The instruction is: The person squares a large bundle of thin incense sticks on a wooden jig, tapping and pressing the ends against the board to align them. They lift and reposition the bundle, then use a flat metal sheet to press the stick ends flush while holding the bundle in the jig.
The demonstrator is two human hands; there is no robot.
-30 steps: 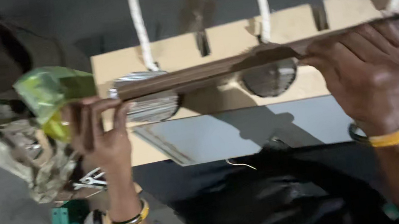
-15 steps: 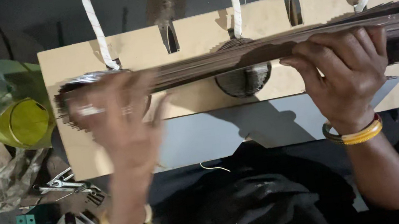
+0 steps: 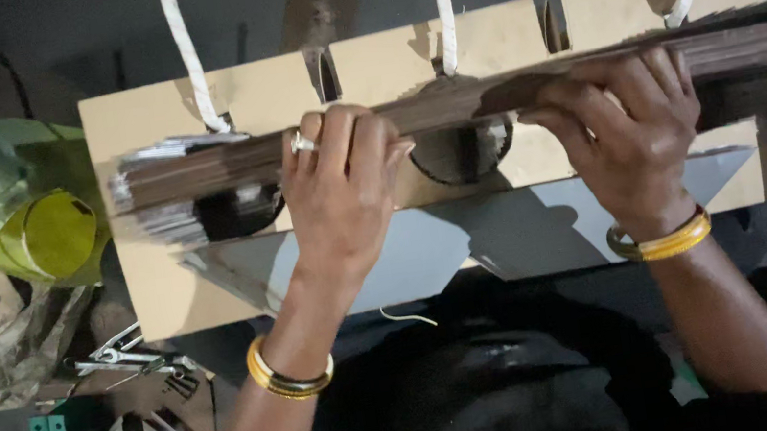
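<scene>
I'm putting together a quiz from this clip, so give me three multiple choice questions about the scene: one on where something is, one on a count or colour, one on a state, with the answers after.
1. Where does the yellow-green plastic bag lie?
A. Off the left end of the board
B. On top of the bundle
C. Under the right hand

2. How many white cords run up from the tan slotted board?
A. One
B. Three
C. Five

3. How are the hands placed on the bundle of dark thin sticks?
A. Both lifted clear of it
B. Only one touching it
C. Both laid over it, fingers curled on it

Answers:
1 A, the bag sits beside the board's left edge.
2 B, three cords rise from the slots along its top edge.
3 C, the left hand and right hand each press on the bundle.
</scene>
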